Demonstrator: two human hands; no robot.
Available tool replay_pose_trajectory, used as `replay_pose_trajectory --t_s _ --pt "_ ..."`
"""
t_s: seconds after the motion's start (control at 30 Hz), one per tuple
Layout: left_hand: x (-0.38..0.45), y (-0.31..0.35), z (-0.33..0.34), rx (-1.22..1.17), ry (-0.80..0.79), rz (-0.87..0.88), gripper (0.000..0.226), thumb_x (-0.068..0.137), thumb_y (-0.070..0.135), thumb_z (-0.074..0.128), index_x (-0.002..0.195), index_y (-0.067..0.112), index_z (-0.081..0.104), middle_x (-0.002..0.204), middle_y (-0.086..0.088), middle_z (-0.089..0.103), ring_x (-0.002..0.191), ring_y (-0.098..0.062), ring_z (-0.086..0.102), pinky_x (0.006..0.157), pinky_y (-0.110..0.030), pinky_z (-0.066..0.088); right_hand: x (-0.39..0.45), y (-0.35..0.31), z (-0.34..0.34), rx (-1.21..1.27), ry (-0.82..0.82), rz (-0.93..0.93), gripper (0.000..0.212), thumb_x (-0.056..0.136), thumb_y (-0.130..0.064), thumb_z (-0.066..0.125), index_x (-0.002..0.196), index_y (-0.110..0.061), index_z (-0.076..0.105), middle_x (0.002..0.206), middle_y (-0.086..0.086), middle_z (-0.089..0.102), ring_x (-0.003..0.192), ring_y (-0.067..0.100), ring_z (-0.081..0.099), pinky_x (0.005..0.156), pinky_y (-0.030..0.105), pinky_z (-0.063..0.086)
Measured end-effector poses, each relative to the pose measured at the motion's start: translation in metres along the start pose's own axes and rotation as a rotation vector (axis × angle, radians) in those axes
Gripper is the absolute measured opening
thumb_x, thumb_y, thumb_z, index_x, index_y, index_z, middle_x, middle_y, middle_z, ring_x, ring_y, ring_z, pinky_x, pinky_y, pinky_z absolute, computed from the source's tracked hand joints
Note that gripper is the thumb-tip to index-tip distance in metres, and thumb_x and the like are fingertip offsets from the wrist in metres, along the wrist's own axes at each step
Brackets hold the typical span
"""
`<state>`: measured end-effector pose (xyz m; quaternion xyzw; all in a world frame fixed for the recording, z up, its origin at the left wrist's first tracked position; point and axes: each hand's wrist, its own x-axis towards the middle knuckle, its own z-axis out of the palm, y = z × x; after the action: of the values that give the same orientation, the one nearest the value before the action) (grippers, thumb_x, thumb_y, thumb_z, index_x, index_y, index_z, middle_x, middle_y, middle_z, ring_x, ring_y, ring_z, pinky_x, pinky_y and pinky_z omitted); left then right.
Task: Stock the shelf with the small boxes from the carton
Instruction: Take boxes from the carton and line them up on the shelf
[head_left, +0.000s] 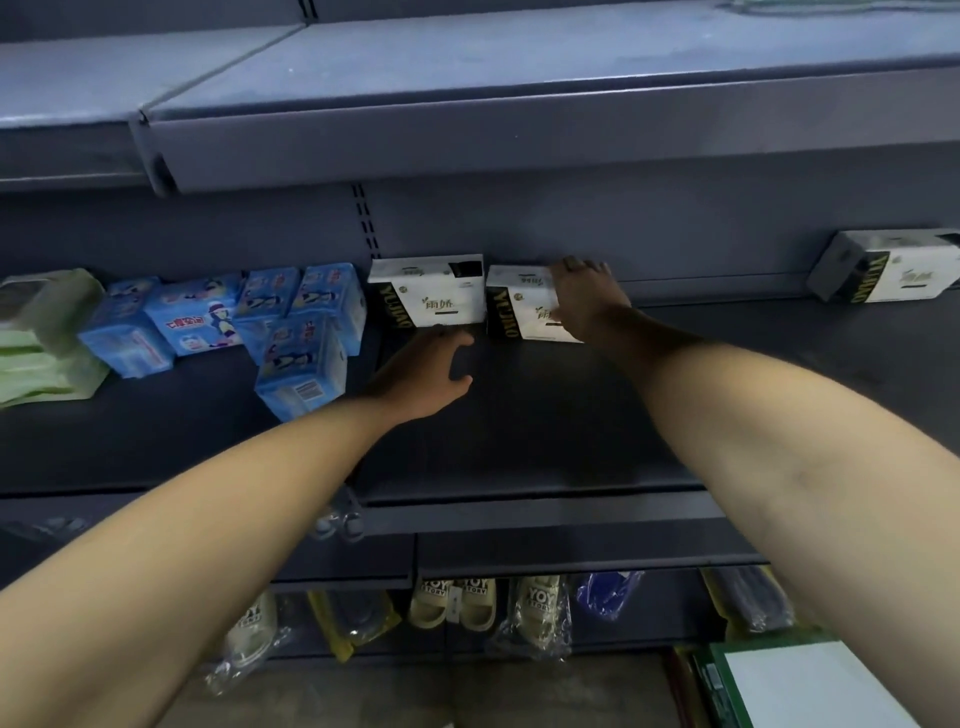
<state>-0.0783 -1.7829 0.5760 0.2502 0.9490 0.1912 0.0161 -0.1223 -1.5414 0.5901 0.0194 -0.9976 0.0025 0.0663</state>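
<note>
Two small white-and-black boxes stand side by side at the back of the dark grey shelf. My left hand reaches toward the lower front edge of the left box, fingers loosely spread, fingertips just touching it. My right hand lies over the right box, fingers curled over its top edge at the back. A third box of the same kind stands far right on the same shelf. A corner of the carton shows at the bottom right.
Blue packets and green packs crowd the shelf's left part. Another shelf board overhangs above. Below, bagged slippers hang under the shelf edge. Bare shelf lies between the right box and the far-right box.
</note>
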Motion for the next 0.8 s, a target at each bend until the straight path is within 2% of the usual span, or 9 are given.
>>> replay_pose_trajectory --t_s 0.17,0.33,0.43,0.57,0.7,0.8 --pt "0.007 -0.013 0.000 0.025 -0.017 -0.038 0.054 0.092 0.024 0.064 0.141 0.013 0.046 0.144 -0.007 0.045 0.133 -0.022 0.042 0.105 -0.028 0.033 0.027 0.002 0.008 0.003 0.062 -0.011 0.061 0.088 -0.011 0.065 0.143 -0.005 0.040 0.147 0.015 0.039 0.136 0.035 0.035 0.114 0.043 0.026" --pt "0.011 -0.020 0.000 0.023 -0.011 -0.059 0.052 0.091 0.024 0.065 0.139 0.013 0.047 0.143 -0.008 0.047 0.132 -0.022 0.044 0.106 -0.029 0.035 0.037 -0.001 0.015 0.023 0.134 0.052 0.045 0.087 -0.003 0.061 0.131 -0.006 0.050 0.140 0.016 0.034 0.127 0.038 0.033 0.101 0.046 0.040" --pt "0.011 -0.021 0.001 0.028 -0.016 -0.068 0.052 0.091 0.022 0.065 0.139 0.011 0.048 0.143 -0.009 0.046 0.131 -0.021 0.044 0.104 -0.027 0.035 0.040 -0.002 0.016 0.026 0.148 0.053 0.044 0.087 -0.004 0.061 0.130 -0.006 0.051 0.137 0.016 0.037 0.123 0.039 0.035 0.099 0.046 0.041" --pt "0.011 -0.016 0.002 0.063 0.003 -0.084 0.055 0.091 0.025 0.064 0.141 0.012 0.045 0.144 -0.009 0.046 0.131 -0.024 0.046 0.106 -0.034 0.039 0.035 -0.002 0.012 0.012 0.110 0.035 0.064 0.084 -0.011 0.067 0.142 -0.011 0.040 0.141 0.015 0.040 0.129 0.036 0.037 0.108 0.044 0.032" --pt "0.016 0.002 0.000 0.129 0.054 -0.072 0.059 0.091 0.026 0.062 0.143 0.012 0.040 0.142 -0.011 0.047 0.127 -0.029 0.048 0.099 -0.043 0.046 0.003 -0.012 0.000 0.027 0.142 0.028 0.076 0.087 -0.017 0.066 0.151 -0.012 0.026 0.152 0.013 0.032 0.141 0.033 0.028 0.119 0.044 0.018" --pt "0.020 0.026 0.002 0.136 0.086 -0.029 0.059 0.090 0.024 0.063 0.143 0.011 0.041 0.139 -0.012 0.048 0.125 -0.031 0.048 0.097 -0.045 0.047 -0.036 -0.023 -0.012 0.067 0.103 0.070 0.062 0.091 -0.011 0.055 0.149 -0.013 0.032 0.148 0.013 0.038 0.136 0.032 0.036 0.108 0.045 0.034"
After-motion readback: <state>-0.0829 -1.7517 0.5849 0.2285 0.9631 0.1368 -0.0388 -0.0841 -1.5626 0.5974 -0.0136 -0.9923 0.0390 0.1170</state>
